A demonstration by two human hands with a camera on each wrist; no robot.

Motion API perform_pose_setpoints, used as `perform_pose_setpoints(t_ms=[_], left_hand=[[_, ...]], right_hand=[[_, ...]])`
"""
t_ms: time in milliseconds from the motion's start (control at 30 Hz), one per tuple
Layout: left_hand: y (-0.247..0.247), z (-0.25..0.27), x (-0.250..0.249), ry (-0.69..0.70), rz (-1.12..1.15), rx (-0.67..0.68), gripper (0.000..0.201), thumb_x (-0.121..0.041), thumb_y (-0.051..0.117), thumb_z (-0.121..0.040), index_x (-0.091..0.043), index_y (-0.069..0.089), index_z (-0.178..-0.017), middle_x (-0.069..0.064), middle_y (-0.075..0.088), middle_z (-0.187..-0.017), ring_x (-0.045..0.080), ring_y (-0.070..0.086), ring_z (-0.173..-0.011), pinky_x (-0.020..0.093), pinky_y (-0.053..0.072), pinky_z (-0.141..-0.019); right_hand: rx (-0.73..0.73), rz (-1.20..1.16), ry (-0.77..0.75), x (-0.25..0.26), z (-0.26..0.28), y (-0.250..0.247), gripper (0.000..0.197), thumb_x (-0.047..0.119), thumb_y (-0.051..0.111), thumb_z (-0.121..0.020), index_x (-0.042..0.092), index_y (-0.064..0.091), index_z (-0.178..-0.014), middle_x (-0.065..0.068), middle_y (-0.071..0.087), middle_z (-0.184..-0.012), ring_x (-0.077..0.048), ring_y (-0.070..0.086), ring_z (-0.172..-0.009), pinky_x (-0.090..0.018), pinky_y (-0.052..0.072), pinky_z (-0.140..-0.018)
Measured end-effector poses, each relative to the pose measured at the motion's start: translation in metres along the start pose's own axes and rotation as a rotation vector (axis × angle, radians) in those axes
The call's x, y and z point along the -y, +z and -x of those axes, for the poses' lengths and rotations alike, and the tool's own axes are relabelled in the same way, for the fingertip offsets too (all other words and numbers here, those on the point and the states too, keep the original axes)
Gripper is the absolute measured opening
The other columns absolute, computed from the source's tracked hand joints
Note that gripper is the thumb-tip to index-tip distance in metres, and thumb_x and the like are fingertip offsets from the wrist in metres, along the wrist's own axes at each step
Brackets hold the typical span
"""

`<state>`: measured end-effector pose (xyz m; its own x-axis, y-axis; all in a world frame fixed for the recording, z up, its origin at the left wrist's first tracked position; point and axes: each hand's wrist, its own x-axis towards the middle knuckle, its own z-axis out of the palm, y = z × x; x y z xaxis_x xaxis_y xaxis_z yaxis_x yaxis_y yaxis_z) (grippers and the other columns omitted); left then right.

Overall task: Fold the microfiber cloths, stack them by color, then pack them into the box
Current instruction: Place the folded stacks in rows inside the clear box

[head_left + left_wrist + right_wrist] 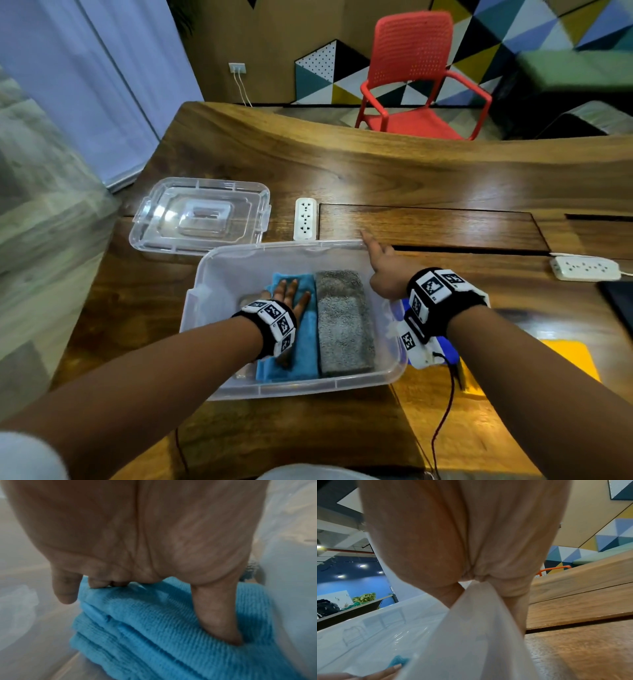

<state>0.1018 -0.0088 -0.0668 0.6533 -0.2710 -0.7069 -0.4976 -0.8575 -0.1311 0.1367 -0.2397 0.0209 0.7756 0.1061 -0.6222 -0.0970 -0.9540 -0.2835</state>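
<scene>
A clear plastic box (pixel 298 387) stands on the wooden table in front of me. Inside it a folded blue cloth stack (pixel 305 346) lies to the left of a folded grey cloth stack (pixel 342 329). My left hand (pixel 291 294) presses flat on the blue stack (pixel 154 628), fingers spread and straight. My right hand (pixel 387 270) grips the box's right rim near the far corner, index finger sticking out. In the right wrist view the box wall (pixel 471 635) runs up between thumb and fingers of that hand (pixel 453 534).
The clear lid (pixel 198 216) lies behind the box to the left, beside a white power strip (pixel 305 219). A second power strip (pixel 585 269) sits at the right. A yellow cloth (pixel 572 359) lies right of the box. A red chair (pixel 421 78) stands beyond the table.
</scene>
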Motion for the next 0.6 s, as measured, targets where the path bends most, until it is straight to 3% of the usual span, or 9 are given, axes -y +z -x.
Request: perform_pose_setpoints(t_ms=[67, 100, 133, 200, 267, 333, 367, 467, 600], left_hand=[[-0.005, 0.0, 0.001, -0.005, -0.014, 0.005, 0.131, -0.056, 0.076, -0.069, -0.019, -0.019, -0.152, 0.019, -0.027, -0.155, 0.038, -0.013, -0.146, 0.06, 0.007, -0.116], [-0.014, 0.002, 0.0, 0.0, -0.009, -0.016, 0.123, -0.056, 0.073, -0.071, -0.018, -0.008, -0.154, 0.019, -0.016, -0.158, 0.038, -0.002, -0.148, 0.059, 0.015, -0.116], [-0.026, 0.006, 0.0, 0.006, 0.002, -0.056, 0.105, -0.054, 0.069, -0.076, -0.015, 0.011, -0.154, 0.022, 0.008, -0.16, 0.038, 0.018, -0.146, 0.055, 0.03, -0.112], [-0.058, 0.017, -0.003, 0.02, 0.054, -0.148, 0.056, -0.049, 0.064, -0.082, -0.014, 0.054, -0.124, 0.016, 0.059, -0.127, 0.032, 0.06, -0.113, 0.039, 0.052, -0.087], [-0.092, 0.031, -0.012, -0.015, 0.14, -0.18, 0.024, -0.038, 0.058, -0.089, -0.014, 0.06, -0.092, 0.007, 0.068, -0.098, 0.026, 0.066, -0.085, 0.033, 0.055, -0.075], [-0.123, 0.043, -0.028, -0.063, 0.2, -0.288, 0.02, -0.032, 0.051, -0.094, -0.013, 0.058, -0.091, 0.003, 0.062, -0.086, 0.023, 0.062, -0.079, 0.033, 0.053, -0.071], [-0.136, 0.048, -0.039, -0.069, 0.221, -0.347, 0.021, -0.031, 0.048, -0.095, -0.013, 0.057, -0.093, 0.002, 0.059, -0.083, 0.022, 0.061, -0.079, 0.033, 0.052, -0.07], [-0.172, 0.059, -0.089, 0.03, 0.31, -0.492, 0.024, -0.032, 0.043, -0.095, -0.013, 0.056, -0.089, 0.004, 0.059, -0.082, 0.023, 0.06, -0.076, 0.033, 0.052, -0.07], [-0.203, 0.053, -0.184, 0.228, 0.395, -0.478, 0.027, -0.037, 0.047, -0.095, -0.015, 0.059, -0.085, 0.004, 0.061, -0.079, 0.024, 0.059, -0.075, 0.032, 0.05, -0.066]], right_hand=[[-0.01, -0.003, -0.01, -0.002, -0.002, 0.001, 0.092, 0.005, 0.042, -0.096, 0.035, -0.023, -0.154, -0.015, -0.003, -0.166, -0.039, 0.046, -0.132, -0.033, 0.042, -0.085], [-0.01, -0.011, -0.024, -0.004, -0.004, 0.002, 0.092, 0.008, 0.044, -0.096, 0.036, -0.023, -0.153, -0.015, -0.001, -0.166, -0.039, 0.044, -0.134, -0.035, 0.042, -0.091], [-0.017, -0.032, -0.048, -0.008, -0.004, 0.003, 0.093, 0.014, 0.048, -0.097, 0.037, -0.023, -0.153, -0.015, 0.001, -0.166, -0.038, 0.041, -0.136, -0.036, 0.042, -0.098], [-0.008, -0.091, -0.124, -0.02, -0.004, 0.003, 0.096, 0.04, 0.057, -0.095, 0.041, -0.019, -0.153, -0.012, 0.006, -0.166, -0.038, 0.035, -0.142, -0.046, 0.037, -0.112], [0.007, -0.215, -0.15, -0.039, -0.001, 0.002, 0.098, 0.074, 0.056, -0.08, 0.047, -0.003, -0.153, -0.006, 0.023, -0.163, -0.036, 0.044, -0.137, -0.056, 0.043, -0.108], [-0.045, -0.428, -0.104, -0.065, 0.001, -0.003, 0.111, 0.092, 0.056, -0.063, 0.04, 0.018, -0.153, 0.0, 0.048, -0.144, -0.023, 0.058, -0.118, -0.048, 0.051, -0.1], [-0.075, -0.464, -0.082, -0.078, 0.008, -0.008, 0.105, 0.087, 0.058, -0.068, 0.032, 0.028, -0.153, 0.0, 0.054, -0.134, -0.017, 0.057, -0.112, -0.041, 0.051, -0.098], [-0.153, -0.395, -0.029, -0.126, 0.024, -0.02, 0.047, 0.049, 0.055, -0.098, 0.023, 0.054, -0.136, 0.001, 0.06, -0.128, -0.016, 0.058, -0.112, -0.029, 0.047, -0.092], [-0.101, -0.322, 0.038, -0.203, 0.048, -0.028, 0.039, 0.029, 0.062, -0.098, 0.012, 0.056, -0.132, 0.001, 0.06, -0.121, -0.021, 0.056, -0.119, -0.025, 0.041, -0.093]])
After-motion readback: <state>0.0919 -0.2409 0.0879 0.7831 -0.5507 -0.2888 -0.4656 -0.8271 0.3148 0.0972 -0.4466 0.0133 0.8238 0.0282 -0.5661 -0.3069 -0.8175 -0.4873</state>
